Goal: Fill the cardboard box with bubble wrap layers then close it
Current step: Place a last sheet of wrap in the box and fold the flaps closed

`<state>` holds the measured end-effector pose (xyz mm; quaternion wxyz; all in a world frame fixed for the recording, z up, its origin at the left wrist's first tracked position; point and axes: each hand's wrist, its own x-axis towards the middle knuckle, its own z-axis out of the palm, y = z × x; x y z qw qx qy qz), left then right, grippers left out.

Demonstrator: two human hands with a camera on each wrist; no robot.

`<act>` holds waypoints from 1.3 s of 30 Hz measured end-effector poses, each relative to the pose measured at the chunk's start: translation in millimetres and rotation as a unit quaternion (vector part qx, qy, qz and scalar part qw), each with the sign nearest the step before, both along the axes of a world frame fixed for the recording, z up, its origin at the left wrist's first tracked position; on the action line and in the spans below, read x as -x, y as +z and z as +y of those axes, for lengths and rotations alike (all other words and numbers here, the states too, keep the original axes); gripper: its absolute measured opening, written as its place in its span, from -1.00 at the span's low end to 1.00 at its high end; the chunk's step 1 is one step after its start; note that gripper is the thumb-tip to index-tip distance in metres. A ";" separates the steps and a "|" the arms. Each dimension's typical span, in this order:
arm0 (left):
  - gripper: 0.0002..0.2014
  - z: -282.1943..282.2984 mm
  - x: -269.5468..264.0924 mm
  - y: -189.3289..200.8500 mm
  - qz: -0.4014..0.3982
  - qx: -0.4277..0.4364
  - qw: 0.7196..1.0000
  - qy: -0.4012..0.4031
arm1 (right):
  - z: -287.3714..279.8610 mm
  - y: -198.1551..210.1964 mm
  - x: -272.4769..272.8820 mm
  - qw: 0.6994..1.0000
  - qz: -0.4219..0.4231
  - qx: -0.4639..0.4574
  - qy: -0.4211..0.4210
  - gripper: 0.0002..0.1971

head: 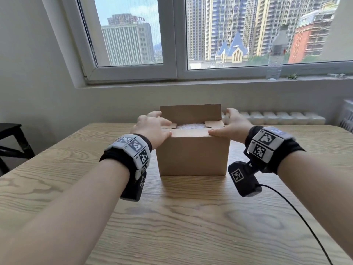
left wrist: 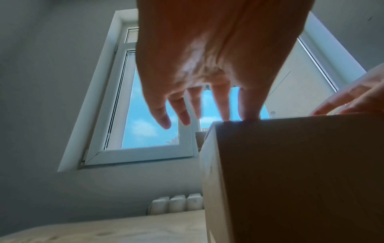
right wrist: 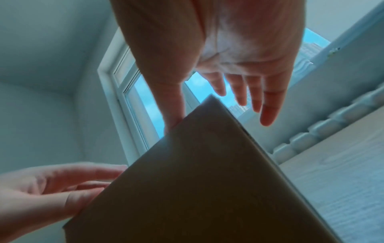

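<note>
Both hands lie flat for me: left hand (head: 152, 127) and right hand (head: 232, 125) press the near flap (head: 190, 133) on the box (head: 193, 155).

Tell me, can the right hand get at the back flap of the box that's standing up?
Probably yes. The right hand sits open at the box's right top edge, and the upright back flap is just beyond its fingers with nothing between.

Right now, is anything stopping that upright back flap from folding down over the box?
Nothing visible does. The back flap stands upright, and the space in front of it is free. The side flaps already lie folded in over the bubble wrap. The left hand and right hand sit at the box's sides.
</note>
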<state>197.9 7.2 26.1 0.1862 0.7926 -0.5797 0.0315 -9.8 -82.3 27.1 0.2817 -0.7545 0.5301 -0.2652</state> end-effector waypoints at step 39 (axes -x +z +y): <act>-0.45 -33.5 9.9 -4.2 -0.091 -0.127 0.986 -0.059 | -8.8 -6.3 -22.9 0.924 0.323 0.175 0.110 -0.58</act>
